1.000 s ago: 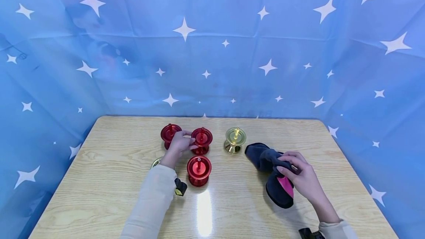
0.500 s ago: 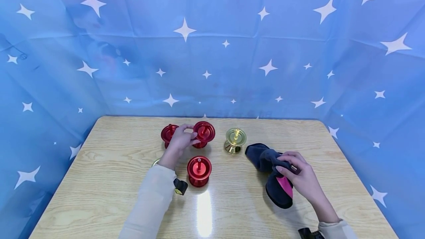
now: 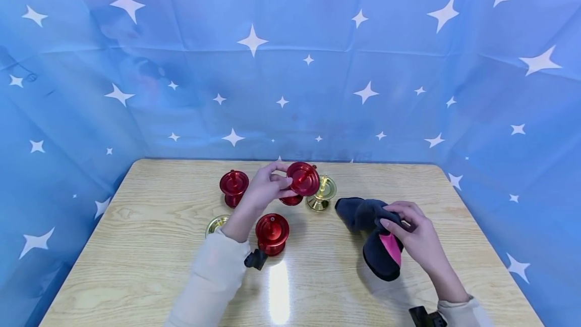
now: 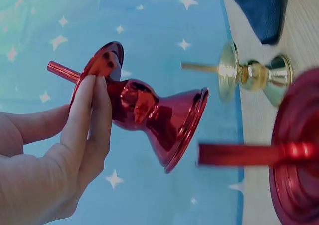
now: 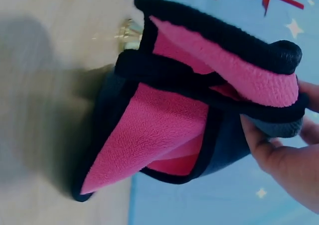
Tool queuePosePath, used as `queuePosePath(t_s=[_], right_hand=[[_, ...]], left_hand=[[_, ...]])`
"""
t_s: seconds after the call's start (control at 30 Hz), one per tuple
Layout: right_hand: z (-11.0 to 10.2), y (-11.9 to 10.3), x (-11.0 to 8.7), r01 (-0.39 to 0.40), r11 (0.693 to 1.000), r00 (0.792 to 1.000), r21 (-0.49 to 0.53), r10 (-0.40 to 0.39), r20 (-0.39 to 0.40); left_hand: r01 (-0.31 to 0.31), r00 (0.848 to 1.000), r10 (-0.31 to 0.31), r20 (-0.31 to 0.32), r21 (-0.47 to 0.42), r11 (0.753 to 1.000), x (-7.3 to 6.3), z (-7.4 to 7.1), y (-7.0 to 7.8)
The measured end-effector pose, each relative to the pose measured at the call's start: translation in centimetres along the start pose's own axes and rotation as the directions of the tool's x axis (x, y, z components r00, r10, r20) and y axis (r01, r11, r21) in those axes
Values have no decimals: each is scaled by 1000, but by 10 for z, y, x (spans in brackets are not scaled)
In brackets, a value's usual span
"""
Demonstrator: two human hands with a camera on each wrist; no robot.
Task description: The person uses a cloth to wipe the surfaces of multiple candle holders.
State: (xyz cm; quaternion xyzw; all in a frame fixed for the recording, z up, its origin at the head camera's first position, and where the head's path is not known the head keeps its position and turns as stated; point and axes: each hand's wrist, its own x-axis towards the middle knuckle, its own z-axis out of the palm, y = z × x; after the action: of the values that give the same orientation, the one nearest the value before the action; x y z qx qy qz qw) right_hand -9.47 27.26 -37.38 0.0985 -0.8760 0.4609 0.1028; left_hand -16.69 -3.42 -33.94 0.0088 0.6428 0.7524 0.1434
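My left hand (image 3: 265, 185) pinches the rim of a shiny red candle holder (image 3: 301, 179), lifted off the table and tilted. In the left wrist view the holder's waisted body (image 4: 137, 105) and centre spike (image 4: 62, 71) show plainly. Just behind it, a gold candle holder (image 3: 318, 202) stands upright, partly covered in the head view. On the right, my right hand (image 3: 415, 236) pinches a dark navy cloth (image 3: 363, 214) with a pink underside, bunched and partly raised. The right wrist view shows its pink fleecy face (image 5: 149, 128) and black edging, with my thumb (image 5: 259, 140) on the fold.
Another red candle holder (image 3: 233, 188) stands at the back left, and one more red holder (image 3: 272, 231) nearer the front. A second gold holder (image 3: 214, 225) is partly hidden by my left forearm. The wooden table (image 3: 136, 246) meets a blue starred curtain (image 3: 290, 90) behind.
My left hand has lifted the middle red candle holder and carried it right, in front of the gold one, tilting it. The right hand has raised the cloth slightly.
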Motion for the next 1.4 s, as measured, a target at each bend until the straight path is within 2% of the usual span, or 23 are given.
queuePosePath(t_s=[0.2, 0.37, 0.53, 0.63, 0.87, 0.97, 1.2, 1.4], right_hand=[[-3, -23, 2, 5, 998, 998, 59, -1, -63], [1, -43, 1, 77, 986, 996, 146, -70, -53], [11, -56, -1, 193, 950, 980, 244, -198, -2], [18, -58, -2, 225, 941, 970, 254, -241, 34], [35, -53, -5, 171, 978, 976, 121, -185, 116], [43, -50, -5, 175, 983, 975, 57, -181, 130], [56, -43, -4, 249, 963, 966, -108, -237, 107], [62, -42, -5, 297, 944, 955, -145, -290, 63]], left_hand=[[25, 993, -28, 116, 26, 999, -11, 20, -7], [48, 979, -52, 195, 27, 998, -20, 37, -19], [56, 974, -62, 217, 31, 998, -29, 48, -26], [47, 977, -54, 207, 36, 998, -32, 51, -28], [0, 983, -13, 182, 72, 997, -36, 53, -37], [-23, 985, 7, 174, 90, 996, -37, 53, -42], [-20, 984, 0, 176, 115, 993, -40, 53, -47], [-28, 984, -1, 180, 158, 987, -40, 53, -51]])
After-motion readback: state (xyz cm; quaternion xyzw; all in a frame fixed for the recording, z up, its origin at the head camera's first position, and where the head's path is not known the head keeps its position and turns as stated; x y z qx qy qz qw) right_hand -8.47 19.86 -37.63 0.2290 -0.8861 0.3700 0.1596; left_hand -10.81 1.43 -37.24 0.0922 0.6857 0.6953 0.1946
